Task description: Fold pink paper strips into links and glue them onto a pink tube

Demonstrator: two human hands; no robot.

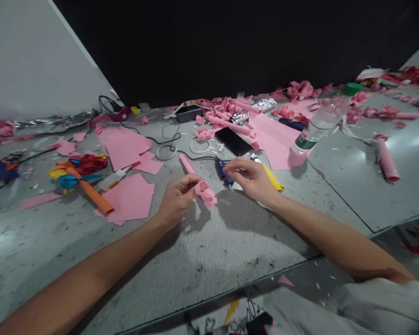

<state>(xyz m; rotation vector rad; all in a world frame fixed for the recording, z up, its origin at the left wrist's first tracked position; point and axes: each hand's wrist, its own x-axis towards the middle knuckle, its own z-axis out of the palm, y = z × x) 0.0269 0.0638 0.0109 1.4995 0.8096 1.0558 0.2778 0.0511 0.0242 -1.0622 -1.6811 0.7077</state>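
Note:
My left hand [178,197] is closed on a pink paper piece [206,193], whose curled, crumpled end sticks out to the right of the fingers. A rolled pink tube [187,164] shows just beyond that hand; whether it joins the held piece is unclear. To the right, my right hand [247,177] is at a small blue glue gun [222,173] on the table. Its fingers are bent over the gun's near end, and their grip on it is hard to make out. A black phone [233,141] lies beyond the gun.
A plastic bottle [314,132] stands right of centre. Pink sheets [124,146], an orange tube [96,196] with colourful paper and a white glue bottle [113,179] lie left. Behind are cables, a dark box [189,114] and crumpled pink paper. Yellow-handled object [273,177] lies beside my right hand.

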